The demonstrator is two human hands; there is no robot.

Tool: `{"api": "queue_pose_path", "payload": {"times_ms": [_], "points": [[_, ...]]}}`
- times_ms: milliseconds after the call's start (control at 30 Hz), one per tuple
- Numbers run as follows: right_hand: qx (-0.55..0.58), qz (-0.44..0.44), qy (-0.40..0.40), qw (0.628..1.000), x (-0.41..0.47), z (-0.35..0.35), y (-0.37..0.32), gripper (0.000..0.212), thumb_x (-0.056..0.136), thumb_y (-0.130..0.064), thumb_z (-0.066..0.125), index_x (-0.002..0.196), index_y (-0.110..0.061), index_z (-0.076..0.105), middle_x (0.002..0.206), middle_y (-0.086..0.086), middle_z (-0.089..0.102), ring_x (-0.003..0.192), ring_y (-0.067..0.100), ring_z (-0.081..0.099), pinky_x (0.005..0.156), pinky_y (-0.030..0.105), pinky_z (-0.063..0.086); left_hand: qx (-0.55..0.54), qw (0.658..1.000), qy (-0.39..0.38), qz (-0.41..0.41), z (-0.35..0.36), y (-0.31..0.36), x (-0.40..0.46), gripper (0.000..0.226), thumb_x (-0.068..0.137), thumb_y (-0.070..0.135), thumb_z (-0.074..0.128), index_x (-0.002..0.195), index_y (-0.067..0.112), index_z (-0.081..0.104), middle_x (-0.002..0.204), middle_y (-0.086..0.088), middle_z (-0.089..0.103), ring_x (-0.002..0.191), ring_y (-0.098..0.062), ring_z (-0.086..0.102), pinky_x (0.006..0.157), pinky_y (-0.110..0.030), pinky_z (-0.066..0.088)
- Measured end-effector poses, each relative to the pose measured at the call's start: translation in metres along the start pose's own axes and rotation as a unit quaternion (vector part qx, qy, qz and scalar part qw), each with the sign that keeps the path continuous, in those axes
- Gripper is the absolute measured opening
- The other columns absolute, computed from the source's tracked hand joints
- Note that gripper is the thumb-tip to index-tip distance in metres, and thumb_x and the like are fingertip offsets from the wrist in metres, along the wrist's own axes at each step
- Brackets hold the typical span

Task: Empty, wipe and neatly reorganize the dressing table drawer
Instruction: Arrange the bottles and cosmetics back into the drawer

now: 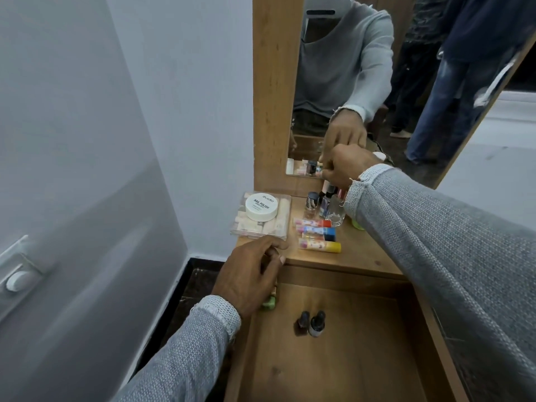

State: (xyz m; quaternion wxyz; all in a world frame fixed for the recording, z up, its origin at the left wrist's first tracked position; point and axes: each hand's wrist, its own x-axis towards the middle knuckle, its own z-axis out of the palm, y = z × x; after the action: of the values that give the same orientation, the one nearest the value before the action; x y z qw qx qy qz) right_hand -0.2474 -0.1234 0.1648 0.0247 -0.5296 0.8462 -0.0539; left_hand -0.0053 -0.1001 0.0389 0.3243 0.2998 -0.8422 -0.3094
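Observation:
The wooden drawer (362,358) is pulled out below the dressing table top (356,256). Two small dark bottles (310,322) lie in it, and a green bottle (269,301) sits at its far left corner under my left hand (249,274). That hand hovers over the corner with fingers loosely curled; whether it grips the green bottle I cannot tell. My right hand (346,166) reaches to the back of the top by the mirror, fingers closed on a small item among the upright bottles (324,201). Several lip balm tubes (317,235) lie on the top.
A clear box (261,224) with a white nail polish remover jar (261,208) on it stands at the top's left end. The mirror (377,82) in a wooden frame rises behind. A white wall is at left, with a dark floor gap beside the drawer.

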Motion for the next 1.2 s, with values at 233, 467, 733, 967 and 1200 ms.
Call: {"api": "queue_pose_path", "payload": {"times_ms": [233, 467, 733, 967, 1200], "points": [[-0.003, 0.051, -0.017, 0.999, 0.003, 0.001, -0.01, 0.019, 0.09, -0.018, 0.065, 0.107, -0.009, 0.068, 0.093, 0.01, 0.066, 0.082, 0.024, 0.06, 0.067, 0.031, 0.044, 0.0, 1.0, -0.004, -0.006, 0.001, 0.0, -0.002, 0.015, 0.091, 0.024, 0.061, 0.105, 0.025, 0.064, 0.086, 0.012, 0.067, 0.076, -0.001, 0.062, 0.069, -0.033, 0.055], [-0.041, 0.061, 0.026, 0.997, 0.003, 0.018, -0.02, 0.014, 0.086, -0.013, 0.066, 0.099, -0.01, 0.065, 0.068, 0.005, 0.049, 0.072, 0.027, 0.056, 0.068, 0.038, 0.05, 0.008, 1.0, -0.002, -0.01, -0.001, 0.0, -0.004, 0.017, 0.092, 0.025, 0.061, 0.107, 0.024, 0.066, 0.086, 0.013, 0.066, 0.077, 0.0, 0.061, 0.07, -0.032, 0.055], [-0.032, 0.033, 0.043, 0.998, 0.0, 0.019, -0.017, 0.016, 0.086, -0.007, 0.066, 0.102, -0.006, 0.067, 0.077, 0.007, 0.055, 0.073, 0.028, 0.056, 0.068, 0.037, 0.049, 0.0, 1.0, -0.007, -0.009, 0.0, -0.001, -0.01, 0.015, 0.091, 0.025, 0.06, 0.105, 0.031, 0.064, 0.084, 0.015, 0.066, 0.078, 0.002, 0.061, 0.068, -0.027, 0.055], [0.009, -0.012, 0.086, 0.996, -0.012, 0.01, -0.012, 0.01, 0.088, -0.009, 0.064, 0.096, -0.003, 0.067, 0.085, 0.011, 0.064, 0.079, 0.028, 0.062, 0.073, 0.036, 0.052, -0.011, 1.0, -0.015, -0.013, 0.002, 0.0, -0.019, 0.016, 0.091, 0.024, 0.059, 0.106, 0.029, 0.064, 0.083, 0.015, 0.067, 0.077, 0.002, 0.062, 0.069, -0.027, 0.056], [0.06, -0.065, 0.171, 0.981, -0.039, -0.02, -0.003, 0.012, 0.088, -0.017, 0.064, 0.084, -0.006, 0.069, 0.087, 0.008, 0.067, 0.081, 0.024, 0.062, 0.069, 0.03, 0.044, -0.017, 0.999, -0.01, -0.028, 0.006, 0.004, -0.031, 0.015, 0.092, 0.025, 0.06, 0.103, 0.034, 0.062, 0.085, 0.018, 0.065, 0.079, 0.004, 0.062, 0.071, -0.026, 0.057]]}}
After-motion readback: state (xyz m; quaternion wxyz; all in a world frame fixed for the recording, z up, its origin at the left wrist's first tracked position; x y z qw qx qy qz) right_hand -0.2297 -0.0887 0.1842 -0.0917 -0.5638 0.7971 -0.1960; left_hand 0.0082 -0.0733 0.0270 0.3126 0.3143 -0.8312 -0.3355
